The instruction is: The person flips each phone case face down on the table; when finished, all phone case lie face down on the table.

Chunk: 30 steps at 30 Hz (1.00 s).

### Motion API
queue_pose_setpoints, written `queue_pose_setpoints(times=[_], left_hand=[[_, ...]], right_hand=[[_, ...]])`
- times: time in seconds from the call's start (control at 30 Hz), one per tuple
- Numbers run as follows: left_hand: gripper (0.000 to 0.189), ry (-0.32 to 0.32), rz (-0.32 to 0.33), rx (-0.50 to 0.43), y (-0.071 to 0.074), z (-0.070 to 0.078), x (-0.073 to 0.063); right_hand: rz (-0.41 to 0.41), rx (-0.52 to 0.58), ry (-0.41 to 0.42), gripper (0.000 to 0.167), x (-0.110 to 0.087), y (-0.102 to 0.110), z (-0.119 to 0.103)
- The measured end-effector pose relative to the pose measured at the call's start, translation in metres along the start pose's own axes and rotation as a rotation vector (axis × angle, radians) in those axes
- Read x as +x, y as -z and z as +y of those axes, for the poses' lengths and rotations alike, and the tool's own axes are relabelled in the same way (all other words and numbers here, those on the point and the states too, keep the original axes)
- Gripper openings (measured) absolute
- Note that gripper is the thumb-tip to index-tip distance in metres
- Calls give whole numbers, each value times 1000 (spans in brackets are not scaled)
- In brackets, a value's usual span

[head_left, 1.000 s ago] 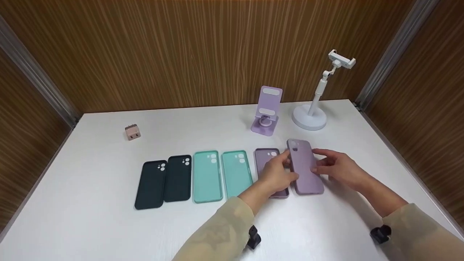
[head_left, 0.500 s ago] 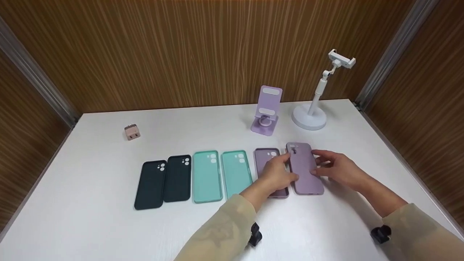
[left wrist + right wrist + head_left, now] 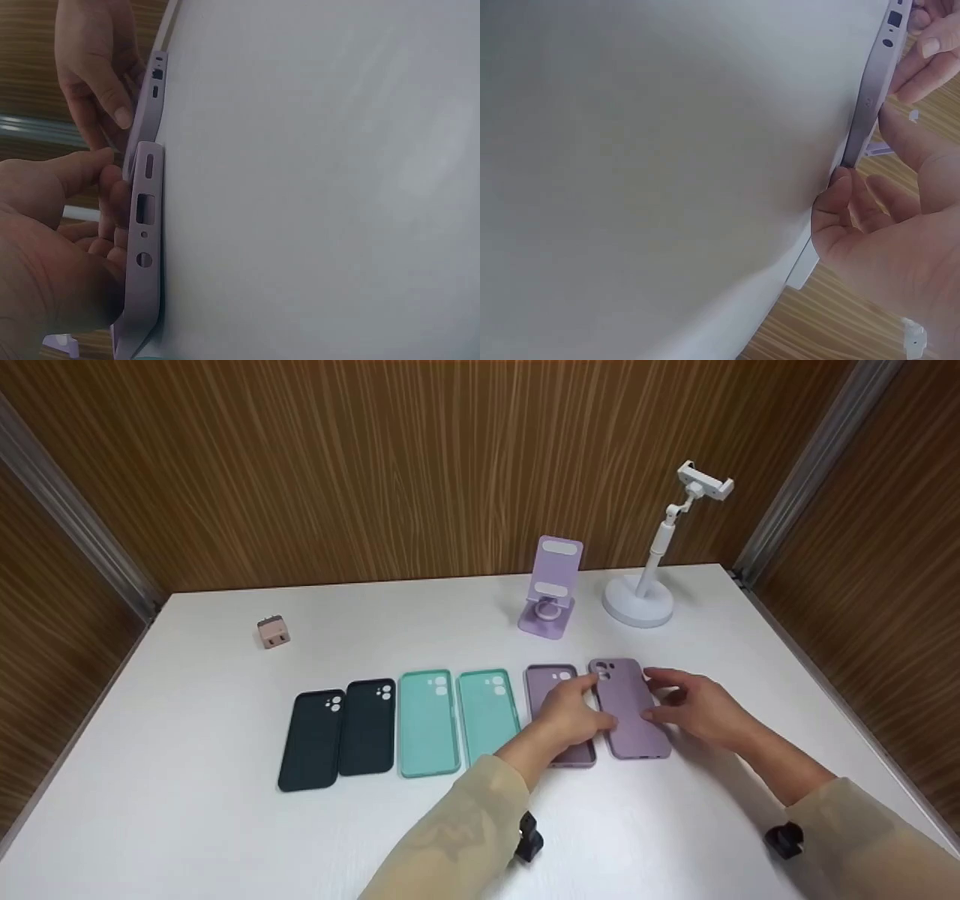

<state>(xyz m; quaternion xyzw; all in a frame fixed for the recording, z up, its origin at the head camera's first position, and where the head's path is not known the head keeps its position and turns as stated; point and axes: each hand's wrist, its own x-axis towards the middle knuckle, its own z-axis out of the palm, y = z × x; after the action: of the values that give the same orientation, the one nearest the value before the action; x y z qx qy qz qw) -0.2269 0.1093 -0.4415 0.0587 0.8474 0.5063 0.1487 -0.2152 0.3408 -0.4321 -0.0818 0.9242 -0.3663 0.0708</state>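
A purple phone case (image 3: 634,720) lies back side up at the right end of a row of cases, its camera cutout at the top left. My left hand (image 3: 571,714) holds its left edge, thumb and fingertips on the rim. Opposite, my right hand (image 3: 696,706) grips the right edge between thumb and fingers, as the right wrist view shows along the case's side (image 3: 874,90). Beneath my left hand lies a second purple case (image 3: 541,684), inner side up and partly hidden. Its port cutouts face the left wrist camera, with the held case (image 3: 152,97) just beyond.
Two turquoise cases (image 3: 427,727) and two black cases (image 3: 309,742) continue the row leftward. Behind stand a purple phone stand (image 3: 556,566) and a white stand with a clamp (image 3: 637,601). A pink charger plug (image 3: 273,632) sits at the back left. Wood-grain panels enclose the white table.
The held purple case's top end has come down from a raised tilt to lie flat on the table. Both hands have stayed at its edges.
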Motion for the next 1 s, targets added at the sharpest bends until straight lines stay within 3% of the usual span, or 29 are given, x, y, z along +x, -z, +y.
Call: queue_pose_setpoints(times=[0.23, 0.43, 0.63, 0.77, 1.0], left_hand=[[73, -71, -9, -44, 13, 3, -7], [75, -205, -9, 10, 51, -4, -26], [75, -274, 6, 149, 84, -21, -42], [75, -306, -21, 208, 91, -34, -48], [82, -291, -61, 263, 91, -50, -49]], right_hand=[[7, 3, -22, 77, 0, 1, 0], [65, 4, -15, 72, -4, 0, -15], [76, 22, 70, 66, -3, -15, -38], [55, 38, 116, 67, 0, -27, -49], [9, 49, 144, 68, 8, -43, -60]])
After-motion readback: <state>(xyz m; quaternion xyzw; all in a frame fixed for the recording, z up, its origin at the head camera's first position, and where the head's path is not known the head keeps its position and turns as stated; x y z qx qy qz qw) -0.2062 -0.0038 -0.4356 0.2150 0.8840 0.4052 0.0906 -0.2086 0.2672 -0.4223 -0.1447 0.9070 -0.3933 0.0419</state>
